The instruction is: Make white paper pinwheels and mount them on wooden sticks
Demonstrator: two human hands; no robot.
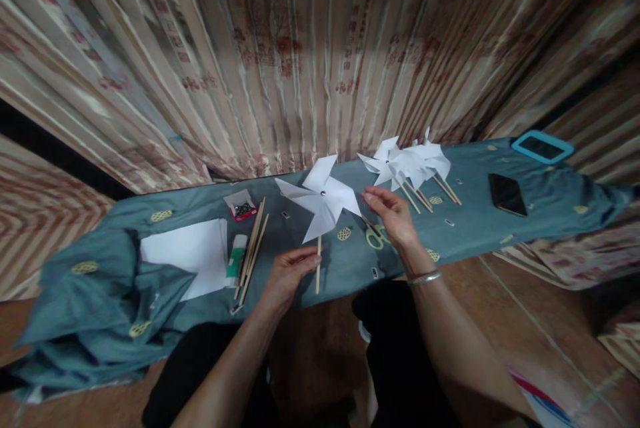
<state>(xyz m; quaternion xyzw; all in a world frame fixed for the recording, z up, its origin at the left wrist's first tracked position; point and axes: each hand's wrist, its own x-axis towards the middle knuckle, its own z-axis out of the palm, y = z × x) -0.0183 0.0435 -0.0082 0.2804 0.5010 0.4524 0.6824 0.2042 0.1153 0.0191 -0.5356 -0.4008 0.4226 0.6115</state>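
A white paper pinwheel (324, 198) with a silver pin at its centre stands upright on a thin wooden stick. My left hand (293, 271) pinches that stick below the blades. Close to the right blade tip is my right hand (390, 211), its thumb and fingertips near each other; whether they touch the paper I cannot tell. Beneath this hand lie scissors (376, 236) with yellow-green handles, their blades partly hidden by the pinwheel. Several more white pinwheels (413, 165) on sticks lie in an overlapping group behind my right hand.
On the green cloth-covered table (300, 288) lie white paper sheets (190, 255), a glue stick (237, 260), several wooden sticks (255, 248) and a small box of pins (243, 207). Farther right are a black phone (507, 194) and a blue-framed device (543, 147). A patterned curtain (300, 61) hangs behind.
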